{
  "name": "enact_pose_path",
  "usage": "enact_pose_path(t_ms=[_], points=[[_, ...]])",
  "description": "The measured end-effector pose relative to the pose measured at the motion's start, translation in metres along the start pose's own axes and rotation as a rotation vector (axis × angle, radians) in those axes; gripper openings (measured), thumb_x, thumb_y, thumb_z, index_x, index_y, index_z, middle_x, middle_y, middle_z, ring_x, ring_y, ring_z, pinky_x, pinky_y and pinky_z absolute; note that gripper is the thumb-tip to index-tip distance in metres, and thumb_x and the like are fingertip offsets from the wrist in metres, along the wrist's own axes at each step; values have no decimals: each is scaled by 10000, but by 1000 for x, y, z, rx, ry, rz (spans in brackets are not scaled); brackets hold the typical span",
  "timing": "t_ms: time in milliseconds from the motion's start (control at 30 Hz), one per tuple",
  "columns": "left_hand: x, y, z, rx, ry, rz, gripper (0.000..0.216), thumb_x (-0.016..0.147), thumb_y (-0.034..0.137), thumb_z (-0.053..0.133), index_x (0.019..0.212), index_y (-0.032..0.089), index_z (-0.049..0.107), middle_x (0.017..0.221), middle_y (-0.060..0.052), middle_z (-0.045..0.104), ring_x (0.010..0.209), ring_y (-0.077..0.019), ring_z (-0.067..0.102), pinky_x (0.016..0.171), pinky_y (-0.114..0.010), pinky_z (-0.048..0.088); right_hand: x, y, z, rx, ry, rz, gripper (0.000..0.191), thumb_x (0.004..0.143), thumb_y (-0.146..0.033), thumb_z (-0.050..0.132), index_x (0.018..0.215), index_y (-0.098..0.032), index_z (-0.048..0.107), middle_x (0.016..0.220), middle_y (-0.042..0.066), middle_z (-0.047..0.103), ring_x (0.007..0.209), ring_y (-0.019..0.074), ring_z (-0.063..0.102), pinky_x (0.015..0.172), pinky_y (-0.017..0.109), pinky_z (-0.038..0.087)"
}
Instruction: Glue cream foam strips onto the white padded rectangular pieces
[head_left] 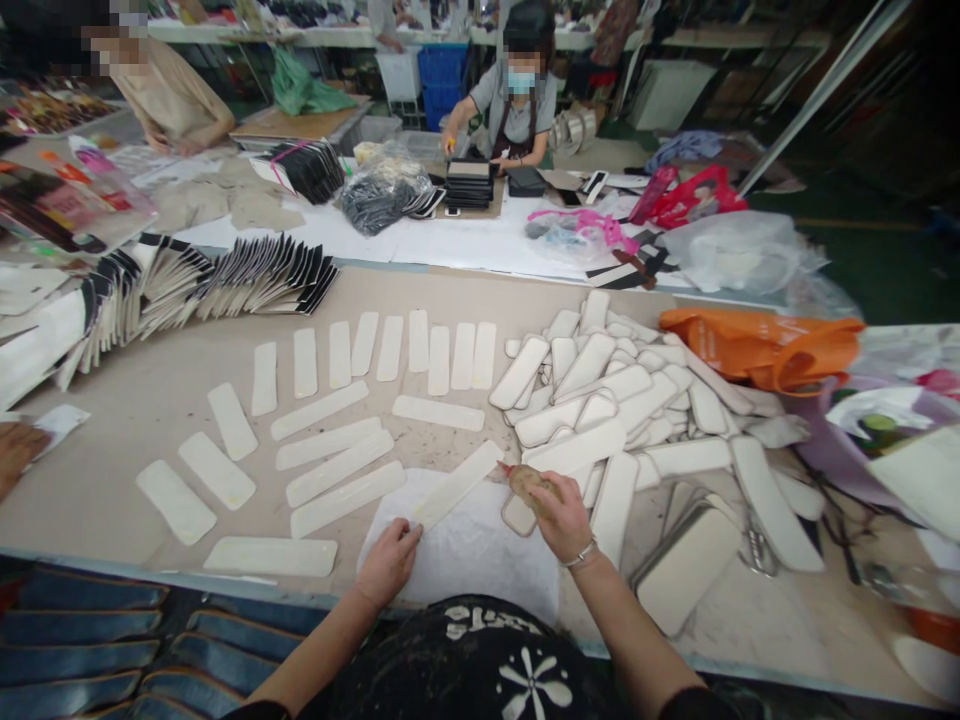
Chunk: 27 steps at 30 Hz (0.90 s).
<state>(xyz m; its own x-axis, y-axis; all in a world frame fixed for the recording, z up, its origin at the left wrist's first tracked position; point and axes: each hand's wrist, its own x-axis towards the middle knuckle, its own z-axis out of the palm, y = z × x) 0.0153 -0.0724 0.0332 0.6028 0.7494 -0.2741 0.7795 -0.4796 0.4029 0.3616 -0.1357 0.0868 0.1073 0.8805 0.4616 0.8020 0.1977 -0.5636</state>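
Observation:
My left hand (390,562) pinches the near end of a pale, round-cornered strip (461,487), which lies slanted on a white sheet of paper (480,560). In my right hand (561,515) is a stained, brownish squeeze bottle (531,487), fingers wrapped round it. Its red nozzle points at the far end of that strip, touching or very close to it. Similar strips (341,468) lie spread in an arc to the left and ahead. Beside my right hand rises a heap of cream padded pieces (592,400) with dark edges.
An orange bag (761,345) and a purple container (847,440) stand at the right. Fanned black-and-white pieces (262,275) line the back left. Across the table a masked person (517,100) works by a black stack (469,186). Another person's hand (19,450) shows at the left edge.

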Motion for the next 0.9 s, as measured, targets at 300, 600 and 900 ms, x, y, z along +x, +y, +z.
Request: enact_pose_path(t_ms=[300, 600, 900], points=[[5, 4, -4, 22, -30, -20, 319, 902, 258, 345, 1091, 202, 596, 1001, -78, 518, 921, -187, 511, 858, -309, 440, -13, -53, 36, 258, -135, -52, 354, 759, -75, 546, 1059, -260, 582, 1145, 70, 480, 1019, 212, 476, 858, 406, 456], [12, 14, -13, 76, -72, -52, 285, 916, 250, 347, 980, 192, 618, 970, -70, 557, 871, -168, 558, 803, -278, 442, 1, -25, 31, 143, -79, -77, 380, 750, -48, 504, 1054, -247, 613, 1134, 80, 498, 1016, 224, 479, 854, 428, 456], [21, 22, -19, 94, -132, -96, 268, 918, 230, 366, 909, 184, 630, 953, -67, 584, 877, -165, 573, 810, -267, 419, 16, 7, 7, 22, 95, 105, 246, 775, -189, 599, 1017, -225, 615, 1117, 90, 520, 1015, 241, 511, 843, 448, 482]])
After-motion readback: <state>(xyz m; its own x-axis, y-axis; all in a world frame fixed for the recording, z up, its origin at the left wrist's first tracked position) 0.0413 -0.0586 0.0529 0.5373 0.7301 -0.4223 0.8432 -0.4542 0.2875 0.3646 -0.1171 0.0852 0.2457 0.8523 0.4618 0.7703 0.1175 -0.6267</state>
